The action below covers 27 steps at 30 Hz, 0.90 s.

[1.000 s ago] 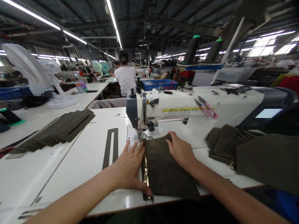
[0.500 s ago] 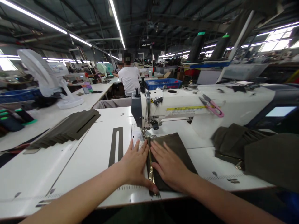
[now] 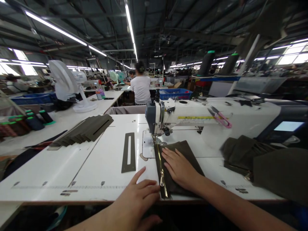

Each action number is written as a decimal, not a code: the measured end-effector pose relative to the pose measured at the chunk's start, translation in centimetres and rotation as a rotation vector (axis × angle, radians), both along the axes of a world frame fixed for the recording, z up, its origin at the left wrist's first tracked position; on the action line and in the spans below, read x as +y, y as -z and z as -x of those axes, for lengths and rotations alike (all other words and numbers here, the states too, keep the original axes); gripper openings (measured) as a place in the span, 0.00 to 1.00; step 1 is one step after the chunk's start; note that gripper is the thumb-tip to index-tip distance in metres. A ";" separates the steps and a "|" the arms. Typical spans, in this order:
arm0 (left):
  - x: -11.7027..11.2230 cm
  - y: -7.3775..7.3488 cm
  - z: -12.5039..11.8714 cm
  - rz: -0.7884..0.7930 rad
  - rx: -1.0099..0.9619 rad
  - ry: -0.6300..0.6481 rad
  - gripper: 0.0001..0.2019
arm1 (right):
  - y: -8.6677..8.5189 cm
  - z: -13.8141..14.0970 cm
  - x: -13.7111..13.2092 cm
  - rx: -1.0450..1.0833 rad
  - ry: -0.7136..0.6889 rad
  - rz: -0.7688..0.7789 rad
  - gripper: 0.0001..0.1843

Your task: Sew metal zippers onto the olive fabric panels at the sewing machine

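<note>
A dark olive fabric piece (image 3: 186,153) with a metal zipper (image 3: 162,175) along its left edge lies under the needle of the white sewing machine (image 3: 192,117). My right hand (image 3: 179,168) lies flat on the fabric just right of the zipper, fingers stretched out. My left hand (image 3: 138,199) is at the table's front edge, left of the zipper's lower end, fingers spread and holding nothing.
A slotted olive strip (image 3: 129,152) lies left of the needle and a stack of olive pieces (image 3: 86,130) further left. More olive fabric (image 3: 264,160) is heaped at right. Pink snips (image 3: 220,117) rest on the machine. A white fan (image 3: 69,85) and a person in a white shirt (image 3: 141,88) are behind.
My left hand has drawn back from beside the needle to the front edge of the table. My right hand stays flat on the fabric. The view has shifted left and down.
</note>
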<state>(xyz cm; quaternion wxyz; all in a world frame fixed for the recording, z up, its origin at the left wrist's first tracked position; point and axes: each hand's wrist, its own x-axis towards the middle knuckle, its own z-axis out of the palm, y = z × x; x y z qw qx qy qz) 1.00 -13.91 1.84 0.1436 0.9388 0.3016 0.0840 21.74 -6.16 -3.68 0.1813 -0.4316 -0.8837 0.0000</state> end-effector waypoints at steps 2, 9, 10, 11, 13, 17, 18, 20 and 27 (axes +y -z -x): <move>0.8 0.0 1.2 -0.069 0.018 -0.053 0.21 | 0.0 0.2 0.2 0.002 -0.032 -0.010 0.22; 3.6 2.4 6.2 -0.259 0.227 -0.491 0.36 | -0.2 -0.2 0.0 0.082 -0.171 -0.073 0.21; 3.3 2.6 6.5 -0.244 0.237 -0.466 0.34 | -0.4 -0.3 -0.2 0.100 -0.239 -0.118 0.20; 3.0 2.8 6.6 -0.237 0.237 -0.440 0.33 | -0.7 -0.4 -0.3 0.108 -0.319 -0.163 0.19; 2.2 2.7 6.7 -0.231 0.222 -0.405 0.33 | -1.3 -0.5 -0.6 0.090 -0.469 -0.236 0.15; 1.3 2.3 6.5 -0.217 0.212 -0.365 0.33 | -1.9 -0.4 -0.9 0.040 -0.589 -0.312 0.11; 1.2 2.3 6.5 -0.211 0.217 -0.339 0.34 | -1.9 -0.3 -1.0 0.043 -0.593 -0.311 0.11; 0.9 2.3 6.4 -0.205 0.225 -0.277 0.37 | -1.7 -0.3 -0.9 0.074 -0.573 -0.255 0.12; 0.3 2.7 6.0 -0.204 0.208 -0.253 0.34 | -1.4 -0.2 -0.4 0.354 -0.415 0.183 0.16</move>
